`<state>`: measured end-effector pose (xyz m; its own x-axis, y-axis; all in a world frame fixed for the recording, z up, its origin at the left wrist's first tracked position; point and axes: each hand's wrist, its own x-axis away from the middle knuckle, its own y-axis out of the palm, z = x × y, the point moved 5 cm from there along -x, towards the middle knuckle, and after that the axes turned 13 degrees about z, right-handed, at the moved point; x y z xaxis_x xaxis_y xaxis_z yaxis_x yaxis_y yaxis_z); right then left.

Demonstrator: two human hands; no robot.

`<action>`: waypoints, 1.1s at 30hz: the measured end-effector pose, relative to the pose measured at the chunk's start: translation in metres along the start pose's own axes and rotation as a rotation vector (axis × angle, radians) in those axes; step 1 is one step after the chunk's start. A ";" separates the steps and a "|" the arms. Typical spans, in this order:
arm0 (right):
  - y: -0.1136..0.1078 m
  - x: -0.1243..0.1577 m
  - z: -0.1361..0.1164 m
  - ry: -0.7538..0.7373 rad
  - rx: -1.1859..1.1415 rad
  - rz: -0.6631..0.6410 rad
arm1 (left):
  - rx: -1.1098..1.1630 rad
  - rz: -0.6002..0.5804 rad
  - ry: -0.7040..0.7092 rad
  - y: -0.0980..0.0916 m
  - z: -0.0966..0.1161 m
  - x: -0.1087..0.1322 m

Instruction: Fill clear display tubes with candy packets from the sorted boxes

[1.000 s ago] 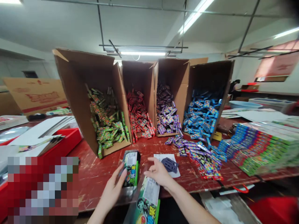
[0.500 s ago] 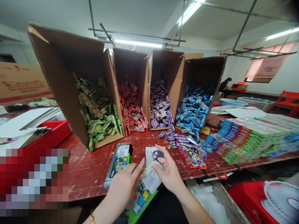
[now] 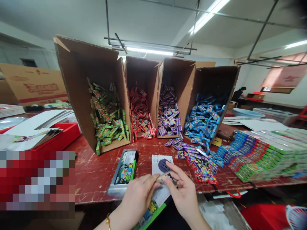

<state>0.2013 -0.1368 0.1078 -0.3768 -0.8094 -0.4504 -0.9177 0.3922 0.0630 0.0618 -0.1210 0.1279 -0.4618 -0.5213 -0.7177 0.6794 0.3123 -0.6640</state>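
Note:
My left hand (image 3: 140,196) and my right hand (image 3: 183,193) meet at the near table edge, both pinching the top end of a flat green printed package (image 3: 154,204) with a white label. A small dark plastic piece shows at my right fingertips. Just beyond lies a white card with a round dark hanger tab (image 3: 163,164). A similar green package in a clear tray (image 3: 124,171) rests left of it on the worn red table (image 3: 96,174).
Four tilted cardboard boxes hold small packets: green (image 3: 107,123), red (image 3: 141,118), purple (image 3: 169,116), blue (image 3: 203,118). Purple and mixed packets (image 3: 199,161) spill onto the table. Stacked flat packs (image 3: 261,151) at right. Red bin with papers (image 3: 55,139) at left. A person far right.
My hands left the tray package and came together on the flat green package at the table edge. They now pinch its top end closer to me.

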 end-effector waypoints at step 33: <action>-0.057 -0.012 0.011 0.014 0.318 0.084 | 0.350 0.083 -0.355 0.010 -0.005 -0.016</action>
<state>0.2595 -0.1449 0.0996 -0.4534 -0.7734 -0.4430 -0.7989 0.5730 -0.1827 0.0734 -0.1051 0.1317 -0.2169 -0.7629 -0.6090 0.8842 0.1108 -0.4537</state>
